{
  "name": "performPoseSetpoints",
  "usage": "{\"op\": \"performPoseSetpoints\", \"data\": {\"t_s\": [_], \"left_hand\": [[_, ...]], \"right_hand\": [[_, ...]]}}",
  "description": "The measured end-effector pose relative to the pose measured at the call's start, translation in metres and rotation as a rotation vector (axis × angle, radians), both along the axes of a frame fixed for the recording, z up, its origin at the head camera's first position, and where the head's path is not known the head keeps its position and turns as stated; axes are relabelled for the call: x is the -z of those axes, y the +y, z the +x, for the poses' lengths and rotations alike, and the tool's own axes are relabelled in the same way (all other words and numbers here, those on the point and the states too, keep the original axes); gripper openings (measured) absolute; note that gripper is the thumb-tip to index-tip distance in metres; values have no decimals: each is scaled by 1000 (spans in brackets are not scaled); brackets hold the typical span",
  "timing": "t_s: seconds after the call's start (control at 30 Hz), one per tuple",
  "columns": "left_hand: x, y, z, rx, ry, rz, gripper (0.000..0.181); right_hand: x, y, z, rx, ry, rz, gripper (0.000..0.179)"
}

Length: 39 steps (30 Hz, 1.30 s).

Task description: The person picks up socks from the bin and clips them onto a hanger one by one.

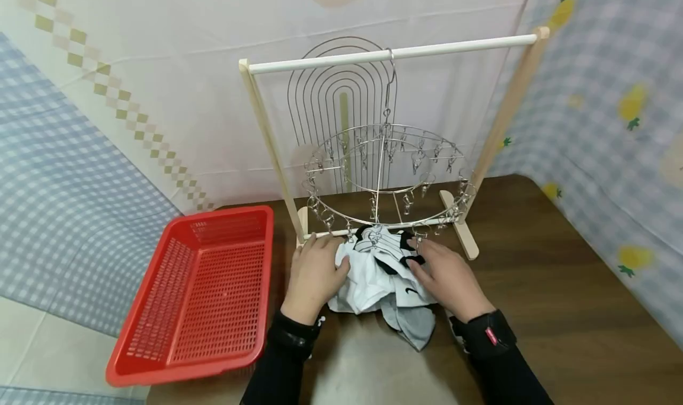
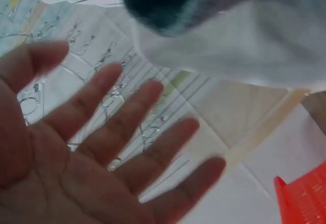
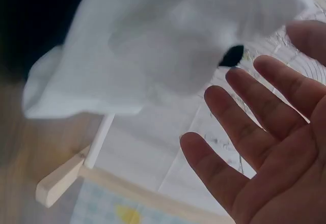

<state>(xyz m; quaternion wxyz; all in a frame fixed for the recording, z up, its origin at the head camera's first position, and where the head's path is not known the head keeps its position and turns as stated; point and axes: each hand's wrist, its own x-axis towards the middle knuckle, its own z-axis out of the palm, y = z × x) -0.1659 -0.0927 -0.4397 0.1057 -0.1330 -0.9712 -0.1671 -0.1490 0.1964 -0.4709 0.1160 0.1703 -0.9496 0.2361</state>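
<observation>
A loose heap of socks [image 1: 365,277], white with black and grey parts, lies on the table below the hanger. My left hand [image 1: 315,274] is at the heap's left side, palm facing it, thumb near the white cloth. On the opposite side my right hand [image 1: 450,277] has its fingertips by the black-trimmed cuffs. Straight, spread fingers show on the left hand [image 2: 112,152] in the left wrist view, under blurred white cloth [image 2: 229,46]. Beside a white sock [image 3: 147,46] in the right wrist view, the right hand [image 3: 280,142] also has its fingers extended. Neither hand grips anything.
A round wire hanger with many clips [image 1: 377,191] hangs from the white bar [image 1: 427,50] of a wooden rack, just above and behind the socks. To the left stands a red plastic basket [image 1: 213,286]. Patterned cloth [image 1: 597,156] covers the walls around the brown table [image 1: 560,310].
</observation>
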Motion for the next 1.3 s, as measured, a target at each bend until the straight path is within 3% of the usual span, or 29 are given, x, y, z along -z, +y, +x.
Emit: {"op": "performPoseSetpoints", "data": {"t_s": [0.17,0.27,0.47,0.53,0.67,0.8,0.93,1.03,1.17,1.3], "left_hand": [[3,11,-5,166,-28,-31,39],[7,18,-6,234,-30,-41,35],[6,20,8,246,-186,-14,38],[1,19,14,257,-232,-8,39],[-17,17,25,290,-247,-1,34],[-37,11,35,331,-184,32,23],[-53,3,39,390,-49,108,13],[-62,-1,40,447,56,162,9],[-69,-6,42,482,148,181,9],[-73,-12,42,465,231,201,8]], "right_hand": [[6,-14,-4,-34,12,40,49],[10,-20,-1,-47,34,89,48],[23,-29,4,-20,79,99,30],[25,-30,6,9,111,77,22],[25,-27,7,78,168,-42,18],[19,-20,10,125,172,-258,14],[9,-13,15,165,187,-490,16],[1,-9,20,150,268,-611,22],[-12,-4,29,137,374,-660,25],[-26,3,37,137,432,-636,23]]}}
